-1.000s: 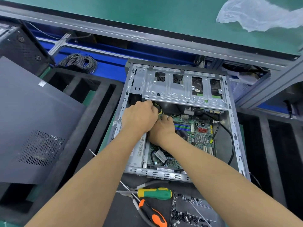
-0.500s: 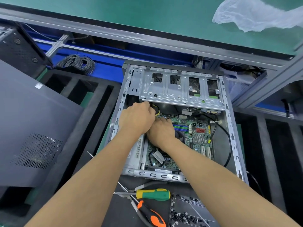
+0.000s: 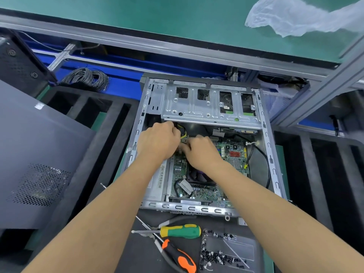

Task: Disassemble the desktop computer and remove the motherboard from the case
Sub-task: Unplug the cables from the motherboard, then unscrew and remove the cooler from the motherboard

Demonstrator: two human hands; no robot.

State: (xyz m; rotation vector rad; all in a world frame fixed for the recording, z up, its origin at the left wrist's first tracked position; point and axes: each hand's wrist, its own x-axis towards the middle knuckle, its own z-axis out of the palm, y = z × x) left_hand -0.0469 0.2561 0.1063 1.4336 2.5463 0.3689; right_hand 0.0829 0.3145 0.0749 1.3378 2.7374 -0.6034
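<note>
An open silver computer case point(image 3: 272, 164) lies flat in front of me, with the green motherboard point(image 3: 234, 154) inside it. Both my hands are down in the case near the board's upper left corner, under the metal drive cage point(image 3: 197, 107). My left hand point(image 3: 157, 140) has its fingers curled around a bundle of yellow and black cables point(image 3: 182, 133). My right hand point(image 3: 202, 152) is beside it, fingers curled down onto the connector on the board; the fingertips are hidden.
A green-handled screwdriver point(image 3: 180, 231) and orange-handled pliers point(image 3: 179, 257) lie in front of the case, beside a tray of loose screws point(image 3: 226, 251). The removed grey side panel point(image 3: 35, 154) rests at left on black foam. A black cable point(image 3: 266, 162) loops along the case's right side.
Both hands stay at the same connector; the right hand has shifted slightly toward the left hand. The view has moved a little.
</note>
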